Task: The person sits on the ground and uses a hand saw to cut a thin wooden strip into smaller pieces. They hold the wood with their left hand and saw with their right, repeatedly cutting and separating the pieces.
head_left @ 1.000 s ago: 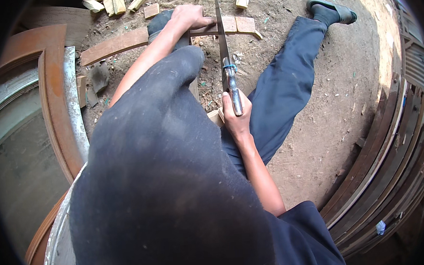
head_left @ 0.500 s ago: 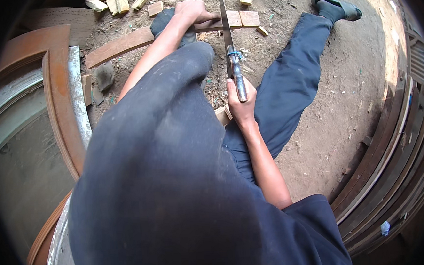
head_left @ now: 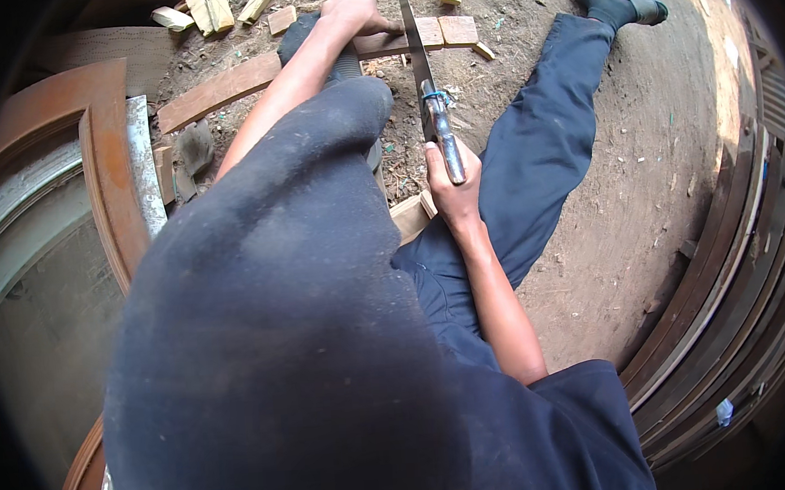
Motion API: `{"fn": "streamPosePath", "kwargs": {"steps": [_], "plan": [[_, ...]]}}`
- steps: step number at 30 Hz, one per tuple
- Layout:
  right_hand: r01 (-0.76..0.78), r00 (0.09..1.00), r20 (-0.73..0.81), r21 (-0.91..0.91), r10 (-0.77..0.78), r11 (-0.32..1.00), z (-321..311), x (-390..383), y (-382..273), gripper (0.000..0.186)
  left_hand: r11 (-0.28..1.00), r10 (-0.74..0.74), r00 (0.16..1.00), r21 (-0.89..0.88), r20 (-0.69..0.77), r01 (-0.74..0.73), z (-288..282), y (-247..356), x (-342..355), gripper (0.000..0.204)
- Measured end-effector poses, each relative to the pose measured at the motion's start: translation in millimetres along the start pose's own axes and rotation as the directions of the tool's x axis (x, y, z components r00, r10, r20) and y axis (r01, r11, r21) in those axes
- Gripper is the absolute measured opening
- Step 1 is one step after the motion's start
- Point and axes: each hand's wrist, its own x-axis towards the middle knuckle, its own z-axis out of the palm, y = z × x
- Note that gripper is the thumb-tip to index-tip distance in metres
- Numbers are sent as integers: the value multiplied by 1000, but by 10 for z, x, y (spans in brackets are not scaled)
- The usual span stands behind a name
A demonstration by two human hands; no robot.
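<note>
A long pale-brown wooden board lies crosswise over the ground, beside my foot in its dark sock, with cut-like seams near its right end. My left hand presses on it, fingers curled over the wood just left of the blade. A hand saw stands with its blade crossing the board; its worn metallic-looking handle has a blue cord wrapped near the top. My right hand is closed round that handle, below the board. The underside of the board at the cut is hidden.
Scrap wood blocks lie at the top. An orange-brown framed door or window stands at left, a stack of long planks at right. My right leg stretches over dirt ground toward the top right.
Over the last second my right hand and the saw have moved forward, up the frame, and slightly right. My left hand stays on the board.
</note>
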Motion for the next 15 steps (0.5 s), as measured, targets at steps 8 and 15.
{"fn": "streamPosePath", "kwargs": {"steps": [8, 15], "plan": [[-59, 998, 16, 27, 58, 998, -86, -137, -9, 17, 1000, 22, 997, 7, -71, -21, 76, -11, -26, 72], [-11, 1000, 19, 32, 10, 999, 12, 9, -1, 17, 997, 33, 992, -64, -120, -41, 277, -111, 185, 67]]}}
